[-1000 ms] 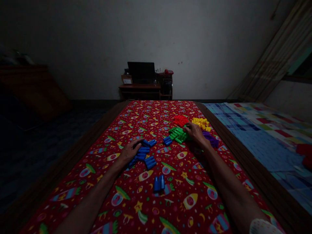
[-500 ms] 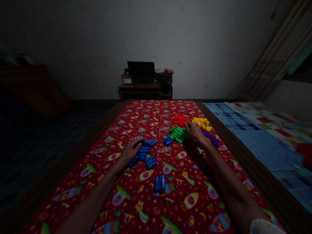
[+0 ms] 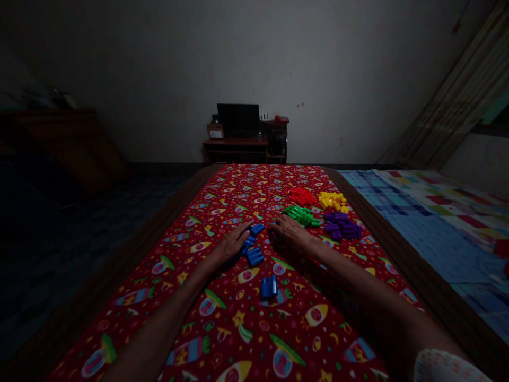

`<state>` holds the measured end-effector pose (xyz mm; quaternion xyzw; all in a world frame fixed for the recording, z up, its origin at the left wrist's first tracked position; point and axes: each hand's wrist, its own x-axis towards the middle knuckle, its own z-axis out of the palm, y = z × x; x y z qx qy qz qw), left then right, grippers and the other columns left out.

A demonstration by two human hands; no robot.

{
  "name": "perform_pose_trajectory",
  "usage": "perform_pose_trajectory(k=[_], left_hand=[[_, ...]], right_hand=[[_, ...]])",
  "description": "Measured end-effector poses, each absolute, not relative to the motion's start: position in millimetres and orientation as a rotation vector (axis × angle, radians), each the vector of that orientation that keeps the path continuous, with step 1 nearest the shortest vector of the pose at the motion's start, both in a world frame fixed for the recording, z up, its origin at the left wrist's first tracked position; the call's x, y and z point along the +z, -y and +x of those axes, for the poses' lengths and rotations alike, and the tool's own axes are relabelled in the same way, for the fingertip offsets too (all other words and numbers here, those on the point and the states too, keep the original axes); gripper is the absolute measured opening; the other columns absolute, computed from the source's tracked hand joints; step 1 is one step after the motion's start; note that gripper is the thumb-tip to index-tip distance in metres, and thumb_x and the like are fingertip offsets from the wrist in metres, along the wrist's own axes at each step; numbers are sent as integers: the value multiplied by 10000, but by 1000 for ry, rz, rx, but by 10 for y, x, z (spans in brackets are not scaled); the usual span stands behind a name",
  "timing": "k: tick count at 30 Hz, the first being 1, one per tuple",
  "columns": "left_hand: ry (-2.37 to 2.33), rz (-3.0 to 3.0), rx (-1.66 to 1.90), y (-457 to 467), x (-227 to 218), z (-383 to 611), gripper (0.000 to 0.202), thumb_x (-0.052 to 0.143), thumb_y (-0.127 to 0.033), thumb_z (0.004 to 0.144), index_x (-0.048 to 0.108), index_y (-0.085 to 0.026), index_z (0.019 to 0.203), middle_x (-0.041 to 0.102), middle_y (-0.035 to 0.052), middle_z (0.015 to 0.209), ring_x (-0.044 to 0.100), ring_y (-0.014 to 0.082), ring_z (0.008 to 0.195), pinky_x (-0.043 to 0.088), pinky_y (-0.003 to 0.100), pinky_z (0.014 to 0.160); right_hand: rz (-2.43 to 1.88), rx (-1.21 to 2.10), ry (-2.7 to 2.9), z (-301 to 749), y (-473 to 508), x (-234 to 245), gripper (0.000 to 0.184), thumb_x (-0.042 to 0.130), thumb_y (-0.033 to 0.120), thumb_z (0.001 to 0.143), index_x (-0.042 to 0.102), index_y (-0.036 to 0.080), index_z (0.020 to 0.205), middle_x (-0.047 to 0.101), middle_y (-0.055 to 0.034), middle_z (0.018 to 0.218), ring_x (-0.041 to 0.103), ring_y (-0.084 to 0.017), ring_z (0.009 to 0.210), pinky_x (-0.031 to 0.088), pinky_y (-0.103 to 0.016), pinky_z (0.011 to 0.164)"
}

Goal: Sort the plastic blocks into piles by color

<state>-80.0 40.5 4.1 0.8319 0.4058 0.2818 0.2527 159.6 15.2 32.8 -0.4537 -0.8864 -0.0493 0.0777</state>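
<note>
My left hand lies palm down, fingers stretched, on a cluster of blue plastic pieces on a red cartoon-print cloth. My right hand rests palm down just right of that cluster. Its fingers are loosely stretched towards a blue piece, and what lies under the palm is hidden. A pair of blue pieces sits apart, nearer to me. Beyond the right hand are sorted piles: green, red, yellow and purple.
The cloth covers a long surface with a dark wooden edge. A checked blue and multicoloured sheet lies to the right. A low desk with a dark screen stands against the far wall. The room is very dim.
My right hand has drawn back from the green pile and moved left to the blue cluster. The loose blue pieces beside the green pile no longer show. My left hand stayed on the blue pieces.
</note>
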Motion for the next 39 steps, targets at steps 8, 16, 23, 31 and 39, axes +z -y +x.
perform_pose_trajectory(k=[8, 16, 23, 31, 39], left_hand=[[-1068, 2428, 770, -143, 206, -779, 599, 258, -507, 963, 441, -147, 1405, 496, 123, 1432, 450, 246, 1327, 344, 442, 1124], [-756, 2990, 466, 691, 226, -578, 450, 533, -469, 900, 529, -312, 1322, 454, 34, 1473, 289, 284, 1415, 71, 576, 1175], [-1075, 2887, 609, 259, 99, -733, 383, 532, -400, 910, 572, -233, 1252, 588, 101, 1320, 488, 275, 1258, 208, 561, 1143], [-1049, 2630, 758, 208, 68, -571, 311, 432, -311, 946, 610, -203, 1177, 682, 94, 1043, 622, 244, 988, 499, 405, 889], [-1285, 1962, 1219, -24, 211, -489, 476, 310, -404, 942, 455, -151, 1318, 636, 130, 1185, 637, 230, 1048, 514, 401, 921]], right_hand=[[-1112, 243, 2471, 1531, 108, 316, 362, 482, 207, 927, 500, 132, 1281, 671, -78, 905, 586, -151, 737, 437, -249, 688], [-1087, 143, 2346, 1738, 460, -104, 588, 511, 210, 877, 332, 159, 1435, 527, -181, 1314, 474, -260, 1209, 400, -451, 998], [-1514, -70, 2172, 2346, 812, -36, 380, 470, 228, 887, 533, 121, 1246, 647, -173, 1095, 593, -257, 952, 495, -408, 842], [-1485, -228, 2026, 2496, 969, 23, 312, 455, 255, 921, 575, 155, 1191, 579, -186, 1233, 543, -290, 1135, 476, -478, 944], [-1001, 114, 2408, 1244, 678, 154, 423, 484, 286, 939, 444, 170, 1344, 538, -156, 1291, 517, -243, 1178, 478, -383, 951]])
